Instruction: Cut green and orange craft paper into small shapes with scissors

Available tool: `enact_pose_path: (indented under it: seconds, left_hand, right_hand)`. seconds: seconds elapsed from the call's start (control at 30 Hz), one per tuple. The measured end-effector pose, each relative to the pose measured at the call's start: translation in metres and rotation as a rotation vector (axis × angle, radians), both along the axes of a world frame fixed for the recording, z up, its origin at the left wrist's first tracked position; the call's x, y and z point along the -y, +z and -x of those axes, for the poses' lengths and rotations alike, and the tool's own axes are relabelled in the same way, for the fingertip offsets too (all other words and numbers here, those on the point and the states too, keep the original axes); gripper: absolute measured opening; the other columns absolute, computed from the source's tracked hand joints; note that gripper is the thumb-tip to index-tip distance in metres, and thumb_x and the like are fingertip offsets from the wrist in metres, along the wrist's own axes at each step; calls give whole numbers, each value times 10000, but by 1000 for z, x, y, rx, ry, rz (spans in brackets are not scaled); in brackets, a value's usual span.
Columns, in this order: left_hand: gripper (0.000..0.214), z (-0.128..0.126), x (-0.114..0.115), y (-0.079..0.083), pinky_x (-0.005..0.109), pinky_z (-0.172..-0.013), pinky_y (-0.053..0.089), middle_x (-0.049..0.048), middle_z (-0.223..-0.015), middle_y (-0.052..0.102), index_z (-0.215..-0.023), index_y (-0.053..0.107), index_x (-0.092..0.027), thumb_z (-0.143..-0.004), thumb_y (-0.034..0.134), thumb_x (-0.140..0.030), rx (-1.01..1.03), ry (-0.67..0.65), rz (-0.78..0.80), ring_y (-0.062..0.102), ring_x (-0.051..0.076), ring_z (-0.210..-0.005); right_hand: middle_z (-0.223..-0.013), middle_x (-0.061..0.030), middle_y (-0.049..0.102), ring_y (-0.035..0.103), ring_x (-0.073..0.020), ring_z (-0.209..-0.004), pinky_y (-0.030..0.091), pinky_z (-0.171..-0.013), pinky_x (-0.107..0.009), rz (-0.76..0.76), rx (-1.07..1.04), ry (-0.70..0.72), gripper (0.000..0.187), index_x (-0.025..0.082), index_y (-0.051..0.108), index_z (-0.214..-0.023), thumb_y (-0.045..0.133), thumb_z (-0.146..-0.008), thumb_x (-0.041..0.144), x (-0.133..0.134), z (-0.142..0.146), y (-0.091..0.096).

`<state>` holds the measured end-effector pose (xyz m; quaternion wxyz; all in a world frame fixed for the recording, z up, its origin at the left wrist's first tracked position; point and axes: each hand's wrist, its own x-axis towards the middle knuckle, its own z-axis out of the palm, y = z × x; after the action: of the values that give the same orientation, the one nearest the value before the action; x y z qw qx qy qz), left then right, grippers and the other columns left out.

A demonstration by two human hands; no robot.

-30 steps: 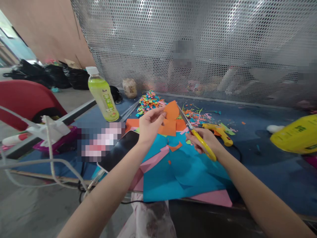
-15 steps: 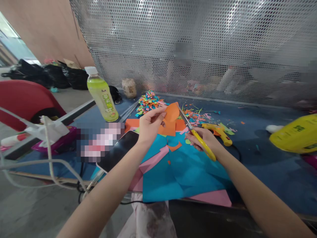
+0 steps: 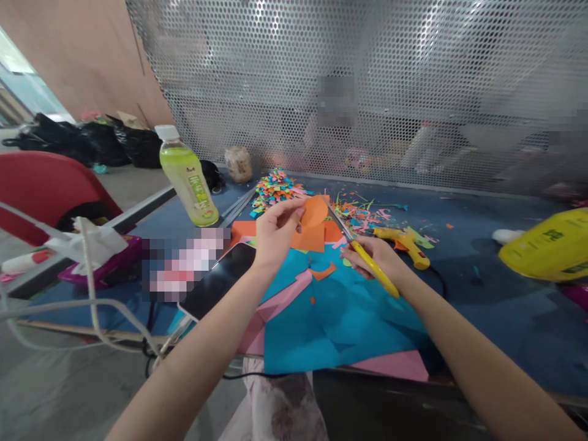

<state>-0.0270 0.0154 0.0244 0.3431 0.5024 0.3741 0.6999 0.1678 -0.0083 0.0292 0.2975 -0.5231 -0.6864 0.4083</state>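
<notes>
My left hand (image 3: 278,229) pinches a rounded piece of orange paper (image 3: 315,211) between thumb and fingers. My right hand (image 3: 374,256) is wrapped round the yellow handles of a pair of scissors (image 3: 375,268). The scissor blades point up and to the left, at the right edge of the orange paper. Under both hands lie large sheets of blue paper (image 3: 316,331) with pink paper (image 3: 395,365) beneath them. A curved orange offcut (image 3: 324,272) rests on the blue sheet.
Behind my hands sit a pile of coloured paper bits (image 3: 278,190) and loose scraps (image 3: 362,211). A yellow glue gun (image 3: 407,245) lies right. On the left are a tablet (image 3: 220,278), a drink bottle (image 3: 188,177) and a tissue pack (image 3: 103,260). A yellow bottle (image 3: 546,248) lies far right.
The orange paper has turned slightly and its right edge now looks rounder. The scissors and my hands have shifted very little, slightly left.
</notes>
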Motion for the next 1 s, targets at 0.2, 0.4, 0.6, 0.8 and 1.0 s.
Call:
enact_pose_path:
  seconds: [0.2, 0.4, 0.6, 0.8, 1.0]
  left_hand:
    - [155, 0, 0, 0, 192, -497, 469, 19, -780, 690, -871, 710, -188, -731, 668, -239, -10, -5, -11, 531, 52, -516]
    - [157, 1, -1, 0, 198, -488, 460, 22, -770, 676, -877, 695, -188, -738, 666, -255, 25, 36, -24, 533, 67, -542]
    - [148, 1, 1, 1, 216, -518, 462, 32, -798, 688, -864, 696, -193, -718, 678, -197, 5, 46, -18, 573, 81, -593]
    - [180, 0, 2, 2, 209, -580, 485, 34, -819, 701, -898, 695, -194, -720, 675, -182, -25, 51, -14, 613, 93, -674]
    - [260, 2, 0, 0, 206, -661, 512, 26, -840, 698, -1009, 671, -220, -750, 658, -222, -24, 70, -71, 635, 104, -756]
  right_hand:
    - [-442, 75, 415, 361, -65, -321, 261, -343, -226, 64, -22, -9, 389, 207, 440, -630, 654, -678, 529, 3, -1, 3]
    - [-341, 88, 353, 359, -83, -276, 255, -320, -223, 71, 17, 5, 369, 210, 453, -612, 652, -699, 507, 6, -2, 6]
    - [-411, 79, 408, 379, -74, -315, 293, -339, -226, 48, 6, 14, 367, 207, 449, -625, 662, -691, 499, 1, -2, 1]
    - [-444, 75, 421, 380, -66, -331, 287, -345, -220, 41, 8, 16, 352, 202, 456, -637, 662, -693, 482, 0, -4, 0]
    - [-358, 89, 341, 354, -81, -279, 252, -311, -225, 108, 15, 7, 369, 214, 441, -592, 665, -688, 490, 4, -3, 5]
